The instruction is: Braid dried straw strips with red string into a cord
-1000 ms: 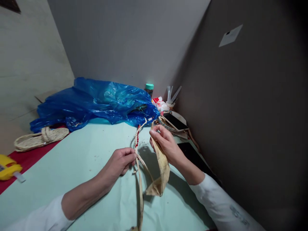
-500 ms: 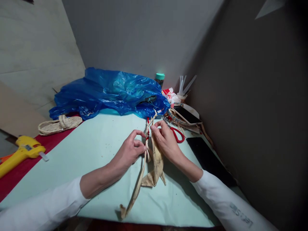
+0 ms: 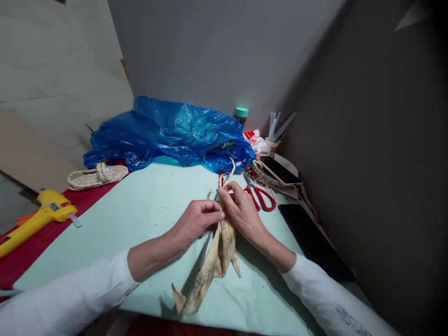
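Note:
Dried, pale tan husk strips (image 3: 228,238) hang between my hands, their loose lower ends fanning toward the table's front. Above my fingers a thin twisted end of the strips rises, with a bit of red cord (image 3: 221,180) beside it. My left hand (image 3: 196,221) pinches the strips from the left, thumb and forefinger together. Slightly higher, my right hand (image 3: 240,205) is closed on them from the right. The fingers partly hide the spot where strips and cord meet. Just behind my right hand lie red-handled scissors (image 3: 265,199), partly covered by it.
A blue plastic bag (image 3: 175,133) lies across the back. At left are a woven slipper (image 3: 98,176) and a yellow glue gun (image 3: 52,210) on red cloth. A black flat slab (image 3: 311,238), a phone-like device (image 3: 282,171) and a cup of white sticks (image 3: 273,142) stand along the right wall.
My hands have come closer together on the strips, the left now pinching with thumb and forefinger. The front strip has turned its broad side up. The whole view has shifted slightly.

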{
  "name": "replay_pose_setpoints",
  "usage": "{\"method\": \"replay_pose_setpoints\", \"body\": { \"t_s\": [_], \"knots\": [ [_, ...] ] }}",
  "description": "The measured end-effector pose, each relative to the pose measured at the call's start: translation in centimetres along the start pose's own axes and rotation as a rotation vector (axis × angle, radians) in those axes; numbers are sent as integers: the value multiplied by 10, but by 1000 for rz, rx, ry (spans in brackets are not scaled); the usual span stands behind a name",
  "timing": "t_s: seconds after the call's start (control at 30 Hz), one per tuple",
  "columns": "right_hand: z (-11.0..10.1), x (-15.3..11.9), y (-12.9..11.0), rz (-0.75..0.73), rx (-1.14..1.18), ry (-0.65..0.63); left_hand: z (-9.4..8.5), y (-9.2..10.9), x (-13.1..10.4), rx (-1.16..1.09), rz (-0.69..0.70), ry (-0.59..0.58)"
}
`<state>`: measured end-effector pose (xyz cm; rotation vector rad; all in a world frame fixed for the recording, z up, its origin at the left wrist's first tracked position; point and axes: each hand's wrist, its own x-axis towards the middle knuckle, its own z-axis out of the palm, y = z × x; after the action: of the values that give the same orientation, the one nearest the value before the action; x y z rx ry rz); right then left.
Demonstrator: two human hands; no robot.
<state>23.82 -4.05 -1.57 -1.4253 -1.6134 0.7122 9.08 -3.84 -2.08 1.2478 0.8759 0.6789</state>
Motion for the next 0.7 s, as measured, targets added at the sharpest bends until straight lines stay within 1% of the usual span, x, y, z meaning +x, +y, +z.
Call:
{"method": "replay_pose_setpoints", "body": {
  "t_s": [0.07,0.17,0.23,0.33,0.5,0.57,0.7],
  "knots": [
    [-8,-2,0,32,116,-121,-1,-1,0,-36,-13,9],
    [-22,-5,0,147,343,-358,-3,-1,0,-80,-32,19],
    [-29,-7,0,208,434,-440,-4,-1,1,-88,-36,18],
    [-32,-8,1,222,442,-442,-5,-2,2,-80,-37,-1],
    [-28,-8,2,267,393,-420,-5,-5,0,-46,-26,3],
    [-26,-9,0,274,396,-411,-4,-5,-1,-46,10,4],
    [-23,-12,-5,278,408,-382,-2,-2,0,-98,99,-34]
  ]
}}
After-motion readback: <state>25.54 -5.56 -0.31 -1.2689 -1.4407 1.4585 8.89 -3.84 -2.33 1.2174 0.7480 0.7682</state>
